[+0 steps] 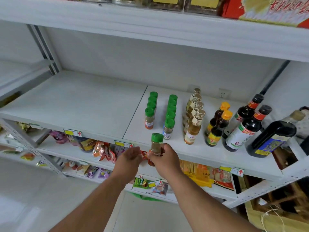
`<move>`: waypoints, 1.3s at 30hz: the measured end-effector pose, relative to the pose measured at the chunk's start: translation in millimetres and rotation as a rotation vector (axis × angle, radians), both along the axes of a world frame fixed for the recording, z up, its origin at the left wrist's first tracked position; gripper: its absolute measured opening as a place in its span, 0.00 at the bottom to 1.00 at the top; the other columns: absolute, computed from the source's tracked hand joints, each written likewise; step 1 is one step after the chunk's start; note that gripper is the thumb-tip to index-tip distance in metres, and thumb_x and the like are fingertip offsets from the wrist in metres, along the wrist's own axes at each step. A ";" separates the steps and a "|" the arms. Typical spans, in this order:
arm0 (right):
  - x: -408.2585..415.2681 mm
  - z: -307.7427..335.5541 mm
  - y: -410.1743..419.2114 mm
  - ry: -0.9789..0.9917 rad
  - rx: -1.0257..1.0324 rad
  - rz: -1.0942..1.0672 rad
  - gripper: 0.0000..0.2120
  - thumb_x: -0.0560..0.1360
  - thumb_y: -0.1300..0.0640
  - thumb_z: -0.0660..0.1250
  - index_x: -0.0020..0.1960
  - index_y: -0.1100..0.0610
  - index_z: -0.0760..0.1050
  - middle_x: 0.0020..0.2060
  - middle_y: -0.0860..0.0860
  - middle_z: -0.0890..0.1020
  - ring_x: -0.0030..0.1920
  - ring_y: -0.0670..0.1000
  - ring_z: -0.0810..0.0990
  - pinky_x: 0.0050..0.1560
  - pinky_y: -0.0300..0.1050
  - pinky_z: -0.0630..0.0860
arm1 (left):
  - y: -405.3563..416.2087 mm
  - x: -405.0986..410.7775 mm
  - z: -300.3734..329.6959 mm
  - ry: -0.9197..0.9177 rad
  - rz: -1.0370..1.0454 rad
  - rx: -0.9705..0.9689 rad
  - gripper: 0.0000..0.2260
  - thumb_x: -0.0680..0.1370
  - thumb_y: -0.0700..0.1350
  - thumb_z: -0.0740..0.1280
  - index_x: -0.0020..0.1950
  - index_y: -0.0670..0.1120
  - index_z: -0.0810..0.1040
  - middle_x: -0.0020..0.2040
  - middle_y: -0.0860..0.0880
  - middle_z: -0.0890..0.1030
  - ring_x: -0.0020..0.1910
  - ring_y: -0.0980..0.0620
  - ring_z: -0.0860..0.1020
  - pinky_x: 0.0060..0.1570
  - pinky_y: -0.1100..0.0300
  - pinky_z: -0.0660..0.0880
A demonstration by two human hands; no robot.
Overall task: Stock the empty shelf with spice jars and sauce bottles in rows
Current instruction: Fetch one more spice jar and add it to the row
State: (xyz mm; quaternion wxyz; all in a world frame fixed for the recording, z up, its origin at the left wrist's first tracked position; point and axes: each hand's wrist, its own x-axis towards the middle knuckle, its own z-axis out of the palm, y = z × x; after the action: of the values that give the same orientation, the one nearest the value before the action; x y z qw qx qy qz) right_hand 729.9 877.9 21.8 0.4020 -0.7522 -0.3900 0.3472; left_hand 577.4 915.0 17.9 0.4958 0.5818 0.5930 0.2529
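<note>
My right hand (163, 157) grips a green-capped spice jar (156, 143) upright, just in front of the white shelf (83, 104). My left hand (129, 156) hovers beside it with loosely curled fingers, holding nothing. Two rows of green-capped spice jars stand on the shelf, one with orange labels (150, 118) and one with blue labels (169, 126). To their right stand a row of pale vinegar bottles (193, 126), two orange-capped sauce bottles (217, 129) and dark soy sauce bottles (243, 129).
A large dark jug (270, 139) stands at the shelf's right end. Snack packets (103, 150) fill the shelves below, with yellow price tags (71, 132) on the front edges. The shelf above carries boxes (267, 10). A wooden crate (275, 208) sits at the lower right.
</note>
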 end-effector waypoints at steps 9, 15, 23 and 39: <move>14.3 -3.2 37.6 -0.033 -0.005 0.047 0.14 0.71 0.45 0.76 0.52 0.45 0.75 0.44 0.39 0.81 0.45 0.44 0.79 0.43 0.43 0.72 | 23.9 11.9 17.3 0.015 0.071 0.027 0.17 0.81 0.41 0.66 0.70 0.48 0.77 0.61 0.53 0.81 0.59 0.54 0.79 0.58 0.61 0.73; 4.4 -6.0 62.8 -0.060 -0.018 0.011 0.14 0.71 0.47 0.76 0.50 0.45 0.73 0.43 0.41 0.80 0.45 0.48 0.80 0.42 0.44 0.72 | 50.4 8.6 13.1 0.023 0.064 -0.002 0.17 0.81 0.41 0.66 0.69 0.50 0.77 0.62 0.54 0.82 0.60 0.54 0.80 0.62 0.57 0.76; -17.1 -11.3 107.6 -0.148 -0.033 -0.112 0.17 0.69 0.47 0.77 0.52 0.49 0.74 0.46 0.46 0.84 0.47 0.54 0.83 0.47 0.48 0.78 | 111.2 -8.4 2.9 0.002 -0.035 -0.008 0.15 0.80 0.43 0.68 0.67 0.50 0.79 0.61 0.53 0.83 0.56 0.51 0.82 0.56 0.56 0.80; -23.4 -34.2 103.3 -0.073 -0.027 -0.158 0.30 0.74 0.53 0.76 0.72 0.51 0.68 0.59 0.46 0.79 0.55 0.47 0.76 0.54 0.39 0.69 | 147.3 -10.4 -13.0 0.009 -0.214 -0.044 0.17 0.81 0.44 0.66 0.71 0.50 0.77 0.64 0.53 0.82 0.55 0.54 0.81 0.49 0.69 0.77</move>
State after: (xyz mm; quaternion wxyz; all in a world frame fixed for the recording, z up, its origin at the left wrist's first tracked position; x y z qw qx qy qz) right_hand 706.4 981.2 -12.4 0.4035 -0.7980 -0.3391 0.2922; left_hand 567.0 1062.3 4.9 0.5299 0.6319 0.5353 0.1826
